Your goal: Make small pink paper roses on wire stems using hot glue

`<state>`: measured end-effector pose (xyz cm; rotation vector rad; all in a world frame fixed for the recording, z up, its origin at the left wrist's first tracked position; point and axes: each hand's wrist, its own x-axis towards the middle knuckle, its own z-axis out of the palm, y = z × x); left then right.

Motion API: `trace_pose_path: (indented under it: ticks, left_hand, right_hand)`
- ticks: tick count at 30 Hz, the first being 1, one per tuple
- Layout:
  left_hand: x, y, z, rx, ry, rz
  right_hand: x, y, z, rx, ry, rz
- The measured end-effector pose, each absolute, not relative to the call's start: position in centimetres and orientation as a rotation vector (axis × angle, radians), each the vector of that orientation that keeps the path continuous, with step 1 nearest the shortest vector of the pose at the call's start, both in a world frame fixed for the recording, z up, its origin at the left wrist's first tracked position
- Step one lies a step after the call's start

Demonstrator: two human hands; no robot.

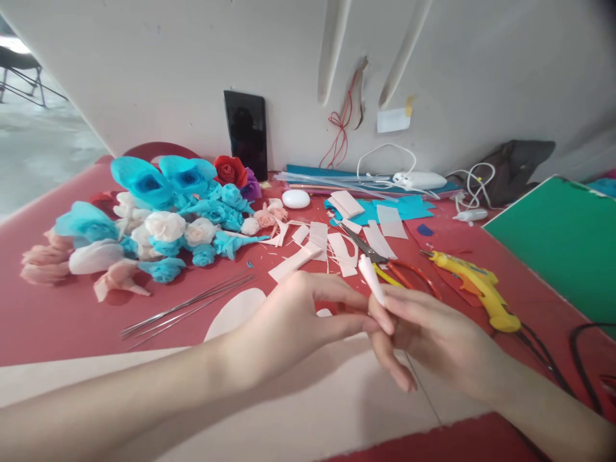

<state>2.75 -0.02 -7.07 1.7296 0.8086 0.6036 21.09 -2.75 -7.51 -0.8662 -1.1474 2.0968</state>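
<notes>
A small pale pink roll of crepe paper (pixel 369 276), tapered like a flower bud, points up and to the left from the thumb and forefinger of my right hand (pixel 447 343), which is shut on it. A thin wire (pixel 424 391) runs down and right from below that hand. My left hand (pixel 293 321) reaches in from the left, its thumb and forefinger closing against the right fingers at the roll's base. Whatever lies between the left fingertips is hidden. Under both hands spreads a large pale pink paper sheet (pixel 231 410).
Blue, white and pink paper flowers (pixel 166 224) crowd the left side, with metal wires (pixel 187 306) in front. Paper scraps (pixel 312 247) and scissors (pixel 360 242) lie beyond my hands. A yellow glue gun (pixel 474 282) rests at right, near a green board (pixel 553 237). A phone (pixel 246 131) leans behind.
</notes>
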Motion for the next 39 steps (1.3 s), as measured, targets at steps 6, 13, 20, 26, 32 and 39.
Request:
trace_pose_path:
  ticks: [6, 13, 20, 26, 32, 39]
  left_hand:
    - [2.3, 1.1, -7.0, 2.041, 0.945, 0.694]
    - [1.2, 3.3, -7.8, 2.190, 1.177, 0.773]
    - [0.7, 4.3, -9.4, 2.361, 1.117, 0.769]
    - [0.7, 4.0, -9.2, 2.396, 1.055, 0.672]
    - [0.7, 3.9, -9.8, 2.503, 0.663, 0.472]
    - [0.6, 3.8, -10.0, 2.583, 0.516, 0.358]
  right_hand:
    - [21.1, -2.7, -7.6, -0.988, -1.152, 1.939]
    - [21.2, -2.4, -8.0, -1.039, -1.093, 1.775]
    - [21.1, -2.3, -7.9, -1.062, -1.109, 1.759]
    - [21.3, -2.3, -7.9, -1.127, -1.195, 1.744]
    - [21.3, -2.9, -8.2, -1.341, -1.490, 1.801]
    - [20.7, -4.6, -7.0, -1.585, -2.420, 1.200]
